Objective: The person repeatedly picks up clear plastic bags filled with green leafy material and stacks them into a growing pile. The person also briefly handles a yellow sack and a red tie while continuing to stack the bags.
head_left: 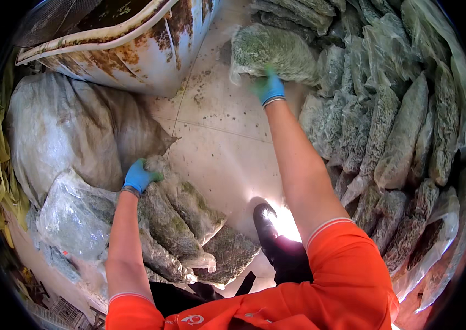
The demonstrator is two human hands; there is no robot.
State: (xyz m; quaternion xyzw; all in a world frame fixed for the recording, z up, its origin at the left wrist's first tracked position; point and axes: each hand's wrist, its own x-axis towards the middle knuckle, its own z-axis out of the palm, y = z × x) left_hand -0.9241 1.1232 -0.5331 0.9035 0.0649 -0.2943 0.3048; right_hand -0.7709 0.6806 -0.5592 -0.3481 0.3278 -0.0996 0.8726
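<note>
Head cam: R hand (270,89) is touching nr edge of grn-filled bag (270,48), lying by R pile (362,118); L hand (140,177) is touching L bags (170,228); can't tell if either grip's closed.

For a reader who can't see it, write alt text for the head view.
A person in an orange shirt has the blue-gloved left grip on plastic-wrapped, green-grey bundles, and the right grip, also gloved and blurred, at another wrapped bundle ahead. More stacked bags crowd the right side; a rust-stained white tub stands upper left.
</note>
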